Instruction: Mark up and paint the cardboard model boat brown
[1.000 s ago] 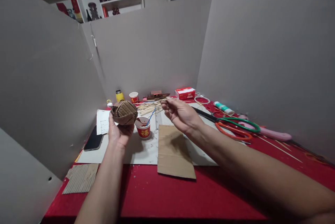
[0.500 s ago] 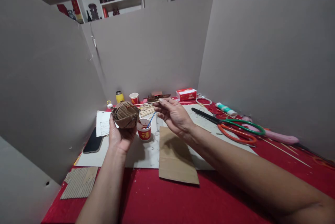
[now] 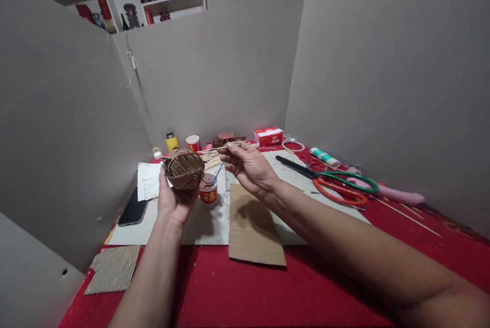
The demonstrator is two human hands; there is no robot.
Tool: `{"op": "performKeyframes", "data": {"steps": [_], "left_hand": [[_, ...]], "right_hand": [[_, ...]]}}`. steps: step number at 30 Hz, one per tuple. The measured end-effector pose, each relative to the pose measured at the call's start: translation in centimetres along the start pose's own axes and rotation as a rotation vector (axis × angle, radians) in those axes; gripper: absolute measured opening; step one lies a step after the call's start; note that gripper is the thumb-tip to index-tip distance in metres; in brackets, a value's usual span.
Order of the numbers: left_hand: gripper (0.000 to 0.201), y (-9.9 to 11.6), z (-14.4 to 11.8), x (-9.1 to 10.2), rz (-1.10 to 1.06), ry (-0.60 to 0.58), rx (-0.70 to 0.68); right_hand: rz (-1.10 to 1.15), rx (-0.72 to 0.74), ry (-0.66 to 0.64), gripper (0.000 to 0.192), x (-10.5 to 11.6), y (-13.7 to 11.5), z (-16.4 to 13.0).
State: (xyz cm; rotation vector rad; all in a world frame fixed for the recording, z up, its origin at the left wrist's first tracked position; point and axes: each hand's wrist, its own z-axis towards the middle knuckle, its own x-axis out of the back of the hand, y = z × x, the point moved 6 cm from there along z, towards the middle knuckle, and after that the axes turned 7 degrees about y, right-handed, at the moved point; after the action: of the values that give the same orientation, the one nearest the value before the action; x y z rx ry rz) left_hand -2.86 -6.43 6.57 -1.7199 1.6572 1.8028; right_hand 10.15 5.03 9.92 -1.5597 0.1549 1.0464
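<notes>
My left hand (image 3: 176,204) holds up a rounded brown object built of corrugated cardboard pieces (image 3: 185,170), its fingers wrapped round the underside. Between the thumb and fingers of my right hand (image 3: 245,162) is pinched a thin wooden stick (image 3: 204,151); its dark reddish end reaches the upper part of the cardboard object. Just below and between the hands stands a red and white paper cup (image 3: 209,196) with a blue stick (image 3: 218,173) leaning in it and dark red stuff inside. A flat cardboard sheet (image 3: 254,236) lies under my right forearm.
Large scissors (image 3: 325,177) with green and orange handles lie at right, by a pink-handled tool (image 3: 401,195) and a white-green tube (image 3: 324,157). A phone (image 3: 132,209) and ridged cardboard (image 3: 113,269) lie left. Wooden sticks (image 3: 214,161), a second cup (image 3: 193,143) and a red box (image 3: 268,136) are behind.
The stick's tip has shifted slightly left along the top of the cardboard object, which is turned a little. The whole view has shifted slightly.
</notes>
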Motion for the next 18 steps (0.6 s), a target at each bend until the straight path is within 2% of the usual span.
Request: {"op": "performKeyframes", "data": {"steps": [12,18], "left_hand": [[0.048,0.42,-0.14,0.02,-0.018,-0.008,-0.014],[0.049,0.4,-0.13,0.08,-0.037,-0.02,0.009]], "right_hand": [[-0.102,0.024,-0.111,0.02,0.29,0.49,0.01],[-0.083,-0.017,-0.095,0.02,0.52,0.7,0.21]]}}
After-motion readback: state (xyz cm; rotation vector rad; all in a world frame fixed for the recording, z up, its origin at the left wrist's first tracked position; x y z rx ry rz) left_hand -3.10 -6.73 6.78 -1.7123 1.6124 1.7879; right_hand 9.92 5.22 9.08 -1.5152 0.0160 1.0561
